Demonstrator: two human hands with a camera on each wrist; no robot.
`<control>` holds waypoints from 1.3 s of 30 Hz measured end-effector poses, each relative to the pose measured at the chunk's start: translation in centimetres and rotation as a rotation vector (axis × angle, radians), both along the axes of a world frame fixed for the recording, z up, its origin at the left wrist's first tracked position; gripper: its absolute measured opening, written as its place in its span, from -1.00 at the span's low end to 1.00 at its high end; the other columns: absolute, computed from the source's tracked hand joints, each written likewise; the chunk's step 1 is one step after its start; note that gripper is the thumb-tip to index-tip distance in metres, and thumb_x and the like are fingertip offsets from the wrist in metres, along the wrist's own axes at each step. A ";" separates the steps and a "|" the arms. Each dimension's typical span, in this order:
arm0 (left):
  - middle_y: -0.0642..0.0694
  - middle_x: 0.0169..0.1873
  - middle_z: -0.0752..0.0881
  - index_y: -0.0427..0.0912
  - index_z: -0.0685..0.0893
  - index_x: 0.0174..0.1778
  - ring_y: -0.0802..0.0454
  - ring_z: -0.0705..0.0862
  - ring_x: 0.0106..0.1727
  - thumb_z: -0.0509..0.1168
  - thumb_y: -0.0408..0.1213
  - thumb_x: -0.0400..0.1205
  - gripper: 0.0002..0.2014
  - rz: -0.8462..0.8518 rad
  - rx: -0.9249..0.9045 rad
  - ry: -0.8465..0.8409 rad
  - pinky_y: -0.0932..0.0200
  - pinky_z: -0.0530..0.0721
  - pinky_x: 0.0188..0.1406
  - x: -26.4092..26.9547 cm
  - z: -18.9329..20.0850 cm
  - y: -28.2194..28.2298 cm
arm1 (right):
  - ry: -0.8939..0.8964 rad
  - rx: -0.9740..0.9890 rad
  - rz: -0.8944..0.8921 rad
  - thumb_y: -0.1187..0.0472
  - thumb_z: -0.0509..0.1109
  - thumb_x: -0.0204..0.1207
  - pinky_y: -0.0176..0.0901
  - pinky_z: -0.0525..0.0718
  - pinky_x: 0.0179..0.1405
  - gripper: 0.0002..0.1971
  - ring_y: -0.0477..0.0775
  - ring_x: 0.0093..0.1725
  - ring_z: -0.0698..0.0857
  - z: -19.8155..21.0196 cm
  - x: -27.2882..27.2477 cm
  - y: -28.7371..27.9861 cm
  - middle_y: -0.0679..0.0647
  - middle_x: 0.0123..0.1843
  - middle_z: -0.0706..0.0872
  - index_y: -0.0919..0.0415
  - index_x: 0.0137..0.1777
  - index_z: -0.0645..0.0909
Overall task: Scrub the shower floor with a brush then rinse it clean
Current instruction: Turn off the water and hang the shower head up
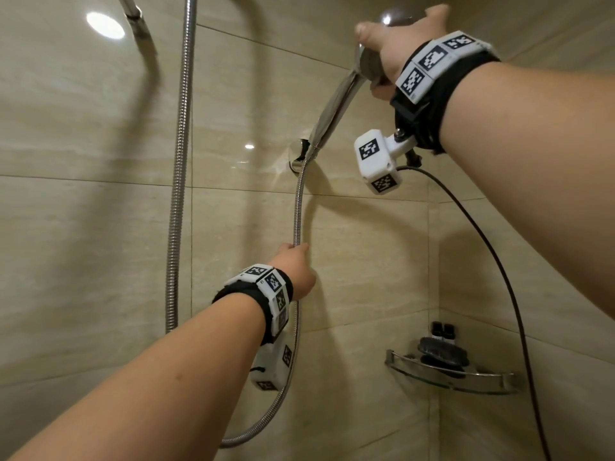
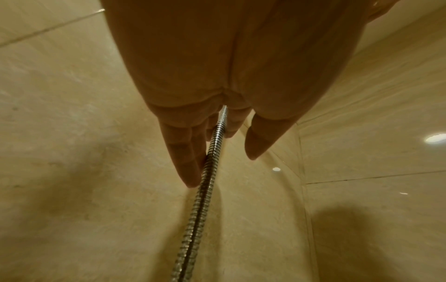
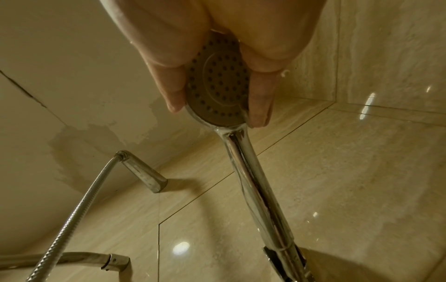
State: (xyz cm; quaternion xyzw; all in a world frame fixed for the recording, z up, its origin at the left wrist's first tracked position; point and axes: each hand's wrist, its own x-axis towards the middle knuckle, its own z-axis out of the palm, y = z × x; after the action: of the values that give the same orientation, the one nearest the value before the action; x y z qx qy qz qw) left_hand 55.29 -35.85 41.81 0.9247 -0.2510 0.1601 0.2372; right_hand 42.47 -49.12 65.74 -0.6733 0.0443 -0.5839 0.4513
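Left hand (image 1: 295,271) pinching the ribbed chrome shower hose (image 1: 296,214), right hand (image 1: 394,44) gripping the round chrome handheld shower head (image 3: 218,89) seated in its wall holder (image 1: 301,154) (floor out of view): likely rinse step, needing a lift free.

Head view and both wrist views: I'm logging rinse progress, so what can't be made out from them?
- Shower floor: outside every view, so whether it is clean cannot be told.
- Left hand: hides its fingers' hold on the hose in the head view.
- Corner shelf: the items on it are too small and dark to identify.
- Handheld shower head: its seat in the wall bracket is unclear.
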 end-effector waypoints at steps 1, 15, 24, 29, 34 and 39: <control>-0.15 0.70 0.19 -0.07 0.22 0.75 -0.19 0.58 0.45 0.20 -0.32 0.70 -0.35 0.002 0.003 -0.003 0.06 0.62 0.26 0.0 0.1 0.0 | 0.009 0.008 0.003 -0.46 0.53 -0.34 0.30 0.78 0.00 0.39 0.35 0.12 0.71 0.0 -0.1 0.0 0.15 0.30 0.54 -0.12 0.63 0.13; -0.14 0.71 0.19 -0.10 0.22 0.75 -0.18 0.58 0.45 0.20 -0.33 0.70 -0.35 -0.010 -0.034 -0.020 0.01 0.66 0.32 -0.1 1.7 -0.3 | -0.053 -0.036 -0.035 -0.53 0.43 -0.32 0.29 0.79 0.02 0.30 0.24 0.07 0.77 1.2 -0.8 0.3 0.10 0.22 0.66 0.03 0.53 0.24; -0.12 0.71 0.19 -0.09 0.20 0.76 -0.24 0.70 0.29 0.16 -0.40 0.64 -0.30 -0.017 -0.105 0.043 -0.11 0.75 0.26 0.3 2.6 -0.5 | -0.055 -0.063 0.018 -0.38 0.57 0.13 0.19 0.78 0.11 0.05 0.17 0.09 0.77 1.8 -0.8 0.5 0.07 0.22 0.65 0.09 0.54 0.24; -0.13 0.68 0.25 -0.11 0.24 0.73 -0.22 0.69 0.26 0.18 -0.38 0.66 -0.35 -0.006 -0.087 0.044 -0.08 0.75 0.23 0.5 2.4 -0.7 | -0.027 -0.129 0.036 -0.25 0.65 0.23 0.10 0.80 0.11 0.00 0.08 0.10 0.77 2.1 0.3 1.3 0.04 0.23 0.67 0.10 0.60 0.28; -0.15 0.65 0.29 -0.13 0.26 0.72 -0.22 0.70 0.24 0.17 -0.35 0.72 -0.40 -0.006 -0.083 0.060 -0.08 0.75 0.25 1.1 1.8 -0.4 | 0.046 -0.184 -0.061 -0.44 0.55 0.21 0.23 0.80 0.07 -0.04 0.20 0.06 0.79 1.7 1.5 2.6 0.10 0.18 0.72 0.11 0.49 0.40; -0.16 0.66 0.30 -0.12 0.29 0.72 -0.23 0.70 0.24 0.14 -0.36 0.74 -0.43 -0.027 -0.075 0.075 -0.12 0.76 0.23 1.7 1.5 0.2 | 0.080 -0.248 -0.092 -0.48 0.47 0.34 0.07 0.82 0.04 -0.26 0.08 -0.06 0.81 1.9 1.9 2.6 0.02 0.02 0.76 0.10 0.29 0.59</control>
State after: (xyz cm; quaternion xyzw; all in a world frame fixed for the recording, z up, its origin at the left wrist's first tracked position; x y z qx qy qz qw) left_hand 57.04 -35.64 43.32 0.9171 -0.2481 0.1314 0.2831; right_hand 44.38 -46.54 67.66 -0.7439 0.0207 -0.5777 0.3353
